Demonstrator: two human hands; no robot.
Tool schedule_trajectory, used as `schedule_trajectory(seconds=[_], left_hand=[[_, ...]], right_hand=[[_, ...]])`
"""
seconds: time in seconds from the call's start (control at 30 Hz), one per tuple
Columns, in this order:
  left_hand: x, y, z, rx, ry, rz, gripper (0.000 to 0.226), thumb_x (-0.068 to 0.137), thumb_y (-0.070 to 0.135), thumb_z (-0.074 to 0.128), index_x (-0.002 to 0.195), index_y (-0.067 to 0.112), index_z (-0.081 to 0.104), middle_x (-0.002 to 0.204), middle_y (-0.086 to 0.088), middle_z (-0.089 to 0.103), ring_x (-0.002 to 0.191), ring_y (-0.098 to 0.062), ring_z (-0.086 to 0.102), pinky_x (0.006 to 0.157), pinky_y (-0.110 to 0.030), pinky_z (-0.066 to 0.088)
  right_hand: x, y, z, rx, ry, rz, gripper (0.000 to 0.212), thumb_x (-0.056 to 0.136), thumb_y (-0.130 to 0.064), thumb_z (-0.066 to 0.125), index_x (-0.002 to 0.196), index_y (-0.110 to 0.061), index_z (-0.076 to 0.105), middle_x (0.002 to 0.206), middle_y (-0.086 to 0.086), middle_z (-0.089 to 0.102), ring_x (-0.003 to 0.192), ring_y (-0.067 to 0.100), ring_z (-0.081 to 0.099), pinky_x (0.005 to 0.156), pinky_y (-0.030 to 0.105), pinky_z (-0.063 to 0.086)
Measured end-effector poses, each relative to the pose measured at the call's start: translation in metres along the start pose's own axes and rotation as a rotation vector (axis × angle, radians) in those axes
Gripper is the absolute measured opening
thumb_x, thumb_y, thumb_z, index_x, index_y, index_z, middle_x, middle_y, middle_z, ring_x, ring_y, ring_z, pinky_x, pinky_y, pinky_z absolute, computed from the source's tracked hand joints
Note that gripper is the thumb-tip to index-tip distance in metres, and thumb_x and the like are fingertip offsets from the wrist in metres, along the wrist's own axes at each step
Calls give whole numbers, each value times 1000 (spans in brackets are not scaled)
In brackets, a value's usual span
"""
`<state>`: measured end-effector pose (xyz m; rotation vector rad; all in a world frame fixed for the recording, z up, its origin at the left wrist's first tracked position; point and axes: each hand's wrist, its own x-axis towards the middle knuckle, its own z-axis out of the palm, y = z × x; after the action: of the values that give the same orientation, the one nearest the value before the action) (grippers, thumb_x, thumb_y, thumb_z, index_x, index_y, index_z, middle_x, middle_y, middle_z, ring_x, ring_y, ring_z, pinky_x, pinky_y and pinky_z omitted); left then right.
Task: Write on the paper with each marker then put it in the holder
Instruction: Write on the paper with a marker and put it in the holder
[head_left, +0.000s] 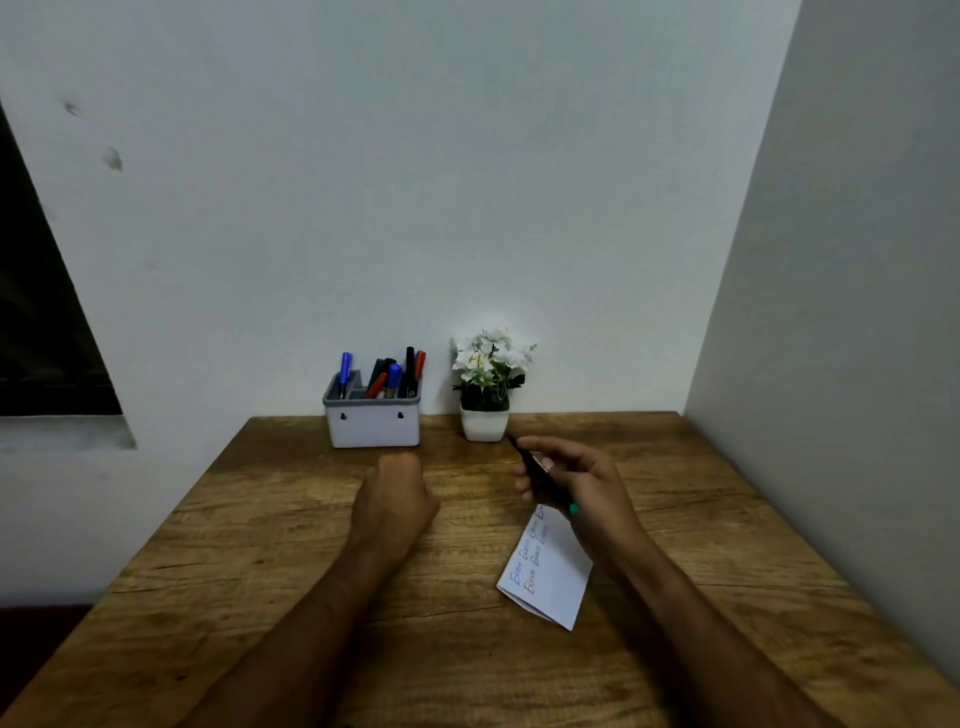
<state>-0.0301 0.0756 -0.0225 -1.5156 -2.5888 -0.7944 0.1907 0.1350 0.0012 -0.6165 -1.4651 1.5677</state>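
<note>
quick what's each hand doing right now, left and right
Left hand: fingers curled in a loose fist above the table, holding nothing visible.
Right hand: gripping a black marker with a green end, above the paper.

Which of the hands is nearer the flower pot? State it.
Right. The right hand, holding a marker, is just in front of the flower pot; the left hand sits further left, in front of the holder.
</note>
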Motion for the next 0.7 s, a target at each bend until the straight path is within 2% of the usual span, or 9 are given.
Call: schedule_trajectory(seconds=[0.1,0.17,0.23,0.37,0.47,0.57,0.7], left_hand=[[-5,8,-2,41,81,97,16,84,17,63,100,12,63,100,-6,62,91,-19,60,76,-31,53],[-8,15,-1,-23,138,200,21,86,13,58,107,13,61,105,-4,62,94,-16,58,82,-30,53],[-14,27,-1,-138,129,320,25,89,12,53,112,15,61,109,0,61,96,-12,57,85,-29,52],[-30,49,1,-256,-29,529,31,91,15,51,122,18,58,121,4,59,108,-10,56,91,-27,48],[-40,54,4,-277,-194,574,38,96,26,49,135,24,51,135,7,53,120,-8,50,94,-23,41],[-48,51,9,-288,-326,625,46,98,29,49,143,29,41,144,12,46,127,-2,42,100,-23,35],[-51,46,15,-215,-390,640,48,99,28,48,146,22,39,146,6,43,128,-5,41,104,-24,36]], right_hand=[[2,2,-7,-8,-16,-42,37,100,14,45,121,-2,71,97,21,76,83,27,73,73,31,61],[3,3,-9,-43,-4,-86,36,95,17,55,120,-4,71,98,22,76,83,28,74,74,31,62],[4,3,-10,-46,36,-122,36,87,16,67,116,-5,71,95,25,76,80,28,73,73,31,63],[0,-1,-15,-12,121,-131,21,91,6,69,111,0,72,90,24,76,70,29,69,62,34,59],[-4,-1,-25,-13,179,-91,13,92,0,70,104,3,73,87,26,75,65,29,65,51,33,51],[-10,3,-36,-115,175,-73,8,91,0,72,97,3,74,85,23,76,64,28,65,52,33,51],[-14,9,-45,-248,154,-57,6,92,3,66,88,5,70,74,18,72,66,29,63,58,31,54]])
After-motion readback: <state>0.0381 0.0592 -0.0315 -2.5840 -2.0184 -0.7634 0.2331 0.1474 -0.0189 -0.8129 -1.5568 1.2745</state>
